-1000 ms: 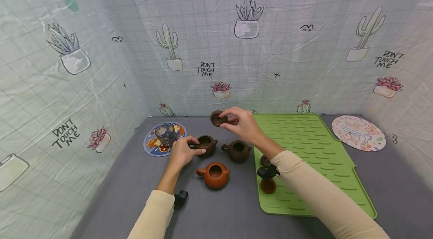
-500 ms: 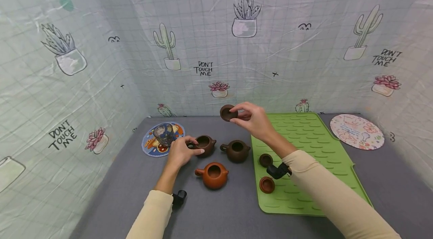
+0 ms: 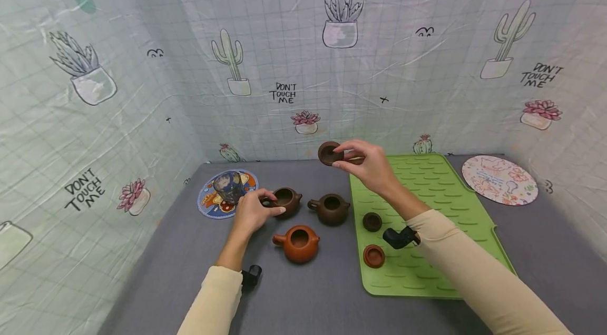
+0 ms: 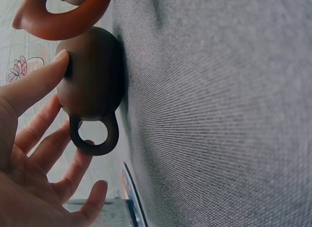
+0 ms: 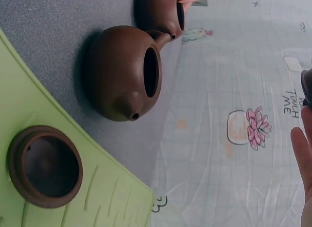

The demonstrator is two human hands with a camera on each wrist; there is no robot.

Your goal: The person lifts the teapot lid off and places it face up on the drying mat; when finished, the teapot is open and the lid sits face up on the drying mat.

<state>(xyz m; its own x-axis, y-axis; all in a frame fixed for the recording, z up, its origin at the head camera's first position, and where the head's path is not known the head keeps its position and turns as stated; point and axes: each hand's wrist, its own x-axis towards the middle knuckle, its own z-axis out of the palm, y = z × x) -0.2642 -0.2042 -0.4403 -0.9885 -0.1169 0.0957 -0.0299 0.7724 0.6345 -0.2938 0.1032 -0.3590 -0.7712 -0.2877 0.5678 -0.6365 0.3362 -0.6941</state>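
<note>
My left hand (image 3: 252, 213) holds a dark brown teapot (image 3: 294, 206) standing lidless on the grey cloth. In the left wrist view, the thumb touches its upper edge, with fingers behind the body and near the handle (image 4: 92, 149). Raised above the back of the table, my right hand (image 3: 372, 166) pinches a dark brown teapot lid (image 3: 327, 154), hollow underside facing me. A second brown teapot (image 3: 334, 215) stands to the right of the held one, also lidless. Nearer sits an orange-brown teapot (image 3: 305, 252) with its mouth uncovered.
On the left edge of a green ridged mat (image 3: 427, 198) lie a dark lid (image 3: 372, 222) and a reddish lid (image 3: 374, 256), hollow sides up. A glass (image 3: 228, 187) stands on a colourful round mat (image 3: 205, 202). Farther right lies a floral round mat (image 3: 500, 179).
My right hand has moved right and slightly up with the lid, away from the held teapot and toward the green mat's side. The left hand stays on its teapot.
</note>
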